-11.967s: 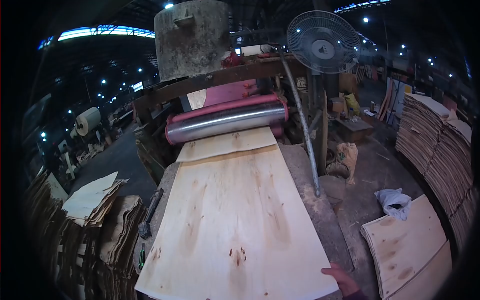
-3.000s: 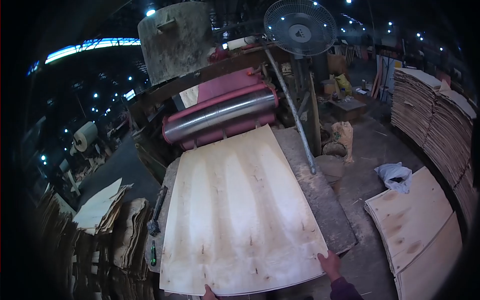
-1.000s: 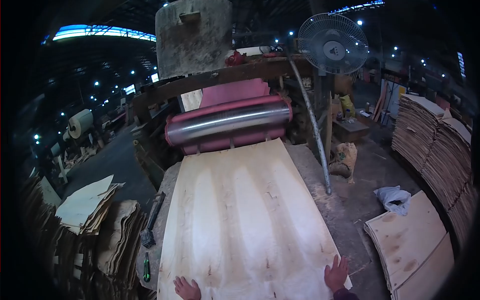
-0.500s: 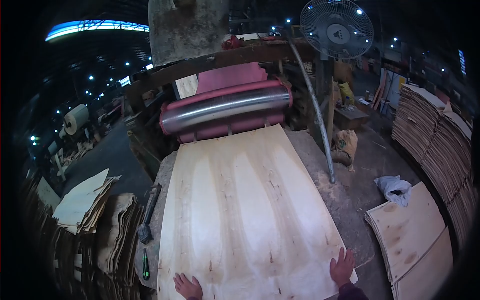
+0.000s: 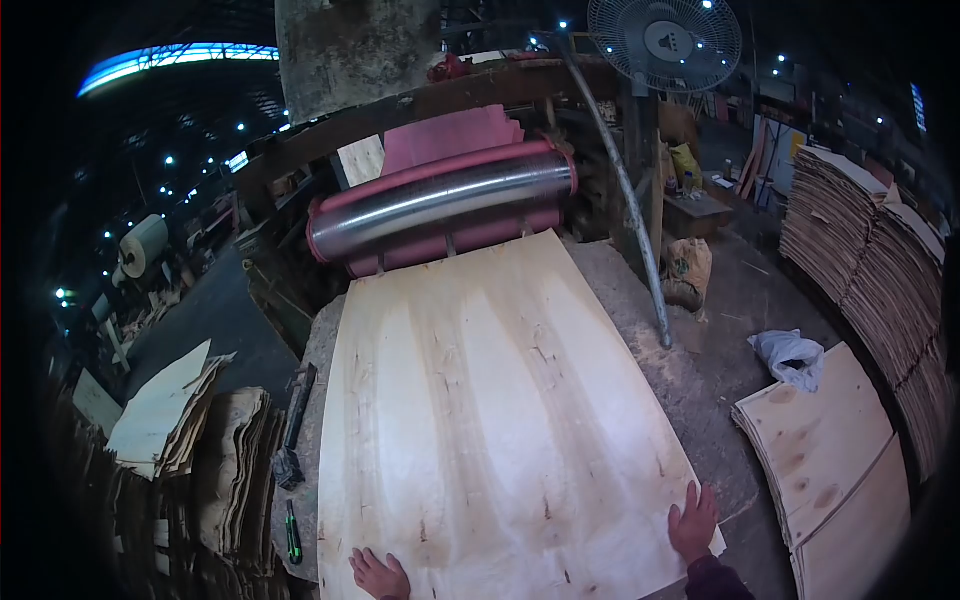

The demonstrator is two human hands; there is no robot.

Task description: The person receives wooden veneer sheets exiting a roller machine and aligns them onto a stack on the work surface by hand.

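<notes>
A large pale wood veneer sheet lies on the work table, its far edge close to a roller machine with a shiny metal roller and pink-stained parts. Flat on the sheet's near left part rests my left hand, fingers spread. My right hand lies at the sheet's near right edge, also with fingers apart. Whether the far edge touches the rollers I cannot tell. Left of the sheet are a green and black utility knife and a dark-handled brush-like tool.
Veneer stacks stand at the left and far right. A plastic bag sits on a lower veneer pile. A slanted metal pole and a fan stand right of the machine. A sack is on the floor.
The view has shifted slightly, so the machine sits a little higher and further left. Both hands remain on the veneer sheet, which shows no clear movement against the machine.
</notes>
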